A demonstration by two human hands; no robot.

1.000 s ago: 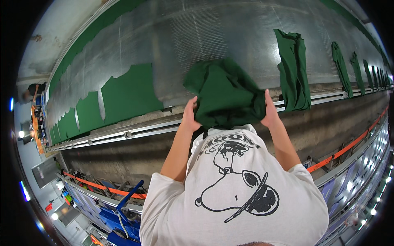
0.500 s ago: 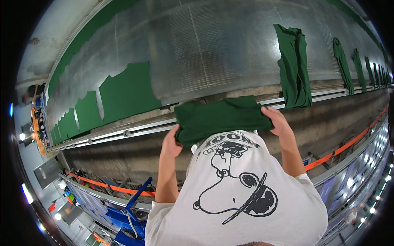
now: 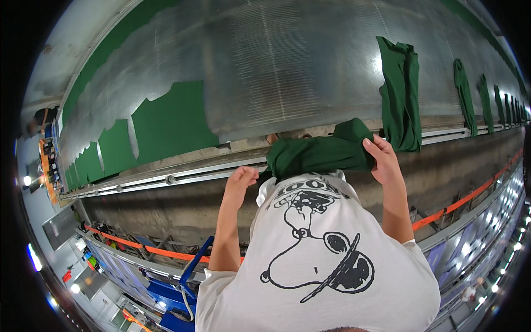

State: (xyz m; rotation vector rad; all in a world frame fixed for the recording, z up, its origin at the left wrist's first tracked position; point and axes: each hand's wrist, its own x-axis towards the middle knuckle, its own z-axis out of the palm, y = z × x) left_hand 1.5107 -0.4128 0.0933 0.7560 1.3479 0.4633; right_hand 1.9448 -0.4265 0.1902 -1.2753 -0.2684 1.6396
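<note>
A bundle of folded dark green fabric (image 3: 321,155) spans the space in front of my shirt, at the near edge of the long table. My right hand (image 3: 383,160) is closed on its right end, thumb on top. Above that end, part of the fabric bulges upward in a loose fold. My left hand (image 3: 240,181) is just beyond the bundle's left end, its fingers curled together in a pinch. Whether a thin edge of fabric is between those fingertips cannot be made out.
On the grey table (image 3: 238,83), flat green fabric panels (image 3: 171,116) lie at left. A draped green piece (image 3: 399,94) hangs over the edge at right, with several more beyond. A metal rail (image 3: 166,180) runs along the edge. Behind me are an orange rail (image 3: 459,202) and blue frame (image 3: 193,263).
My left hand has come off the bundle's left end and its fingers have curled. The bundle has shifted slightly right, and its right part now bulges upward. My right hand still grips it.
</note>
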